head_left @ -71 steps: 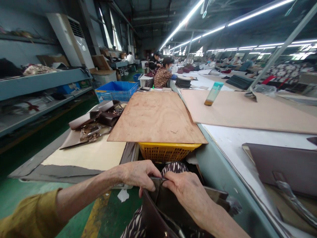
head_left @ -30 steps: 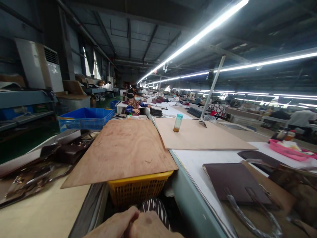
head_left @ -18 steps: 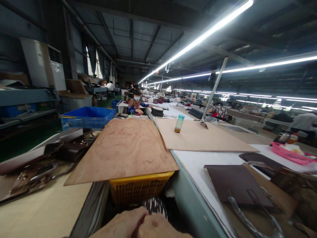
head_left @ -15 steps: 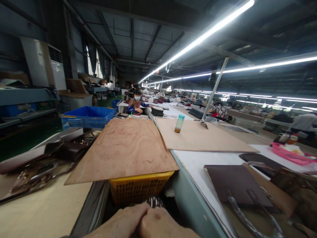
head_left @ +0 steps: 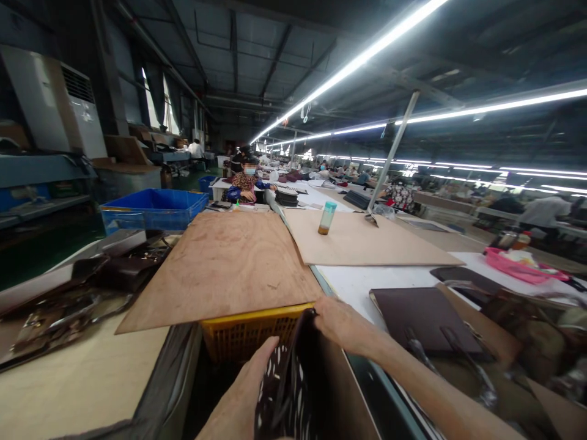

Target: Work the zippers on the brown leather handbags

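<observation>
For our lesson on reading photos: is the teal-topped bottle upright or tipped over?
Upright: the bottle stands on the pale board, teal top uppermost, brown contents at the bottom.

Above you, long white tube lights [head_left: 367,56] run beneath a dark, metal-beamed ceiling [head_left: 213,36]; to your left, tall narrow windows [head_left: 150,101] glow beyond a blue-grey shelved bench [head_left: 36,170].

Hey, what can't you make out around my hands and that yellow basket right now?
All in the head view:
Dark brown piece: lower end cut off by the bottom edge, inside too dark.
Left hand: most fingers hidden by the hand itself or the bottom edge.
Yellow basket: inside mostly hidden by the wooden board.
</observation>
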Motion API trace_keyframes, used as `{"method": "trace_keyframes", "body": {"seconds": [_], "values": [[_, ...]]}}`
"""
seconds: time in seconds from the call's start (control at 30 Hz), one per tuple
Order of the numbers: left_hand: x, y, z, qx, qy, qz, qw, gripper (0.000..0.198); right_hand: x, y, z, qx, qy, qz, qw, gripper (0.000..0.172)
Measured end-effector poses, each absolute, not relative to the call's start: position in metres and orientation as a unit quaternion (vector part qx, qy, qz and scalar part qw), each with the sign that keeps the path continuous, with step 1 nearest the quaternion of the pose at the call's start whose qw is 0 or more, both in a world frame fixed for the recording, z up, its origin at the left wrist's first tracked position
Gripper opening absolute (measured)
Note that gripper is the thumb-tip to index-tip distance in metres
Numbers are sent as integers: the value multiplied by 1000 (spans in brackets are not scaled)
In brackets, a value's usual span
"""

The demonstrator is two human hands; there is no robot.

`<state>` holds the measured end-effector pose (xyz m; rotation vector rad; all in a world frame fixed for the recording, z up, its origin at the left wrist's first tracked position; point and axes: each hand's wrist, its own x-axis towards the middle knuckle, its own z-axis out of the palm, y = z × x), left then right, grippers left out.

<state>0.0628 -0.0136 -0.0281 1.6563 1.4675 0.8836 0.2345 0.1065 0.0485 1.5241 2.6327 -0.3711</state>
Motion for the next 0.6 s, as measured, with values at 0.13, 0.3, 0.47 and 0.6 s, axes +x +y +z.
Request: {"method": "trace_keyframes", "body": {"seconds": [0.13, 0.3, 0.47, 0.6], "values": [[70, -9, -42, 654, 623, 283, 323, 91, 244, 122, 39, 513, 843, -151, 59, 16], [65, 12, -43, 621, 657, 287, 317, 70, 254, 117, 42, 488, 850, -189, 62, 14], [45, 33, -21, 664, 548, 300, 411, 31, 265, 122, 55, 447, 856, -241, 93, 8], [20, 47, 11, 673, 514, 235, 478, 31, 270, 133, 62, 417, 848, -303, 121, 10]]}}
